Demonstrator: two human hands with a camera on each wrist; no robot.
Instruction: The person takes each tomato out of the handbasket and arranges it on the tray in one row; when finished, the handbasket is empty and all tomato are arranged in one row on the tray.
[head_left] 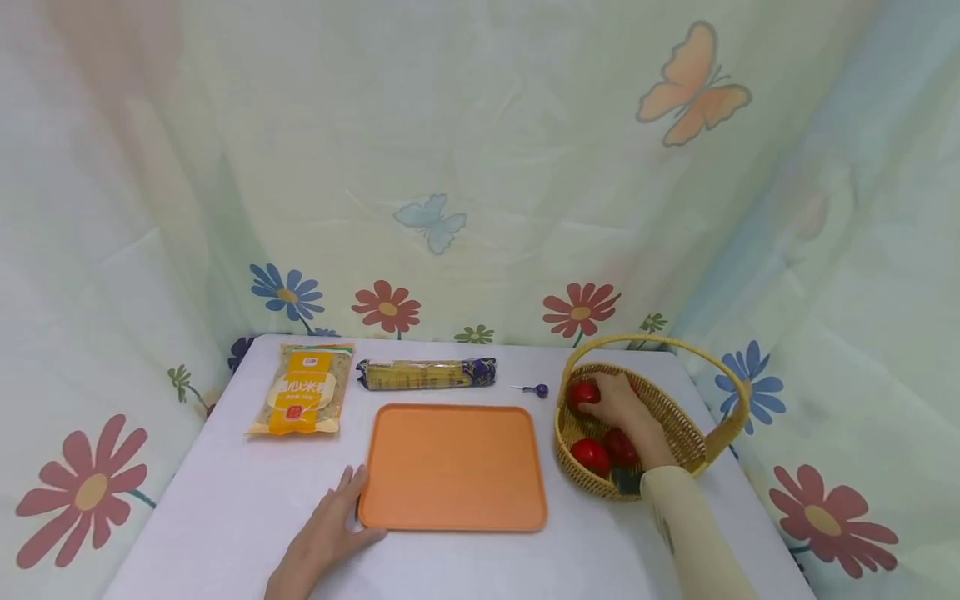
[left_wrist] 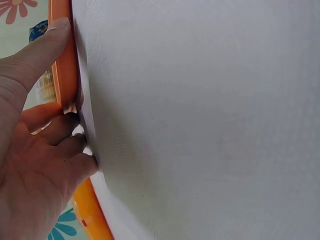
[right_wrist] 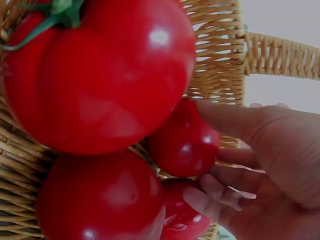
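The right hand (head_left: 618,404) reaches into a woven basket (head_left: 686,433) at the right side of the tabletop (head_left: 225,508), its fingers curled round a small red tomato (head_left: 583,393) at the far end of the basket. In the right wrist view the thumb (right_wrist: 235,120) lies on top of that tomato (right_wrist: 184,142) and the fingers (right_wrist: 215,197) close in under it. Whether it is already lifted off the wicker cannot be told from here. Other red tomatoes (head_left: 591,456) lie in the near part of the basket (one of them, with a green stalk, fills much of the right wrist view).

The left hand (head_left: 330,529) rests flat on the tabletop at the near left corner of an orange tray (head_left: 453,467), fingers spread and relaxed, the fingertips touching the tray's rim. The left wrist view shows the thumb (left_wrist: 42,52) lying along the rim (left_wrist: 64,65).

Beyond the tray lie a yellow packet (head_left: 302,390) on the left and a long dark-ended packet (head_left: 426,373) in the middle. A small purple object (head_left: 536,390) lies between the long packet and the basket, too small to make out. Flowered cloth (head_left: 480,167) hangs behind.
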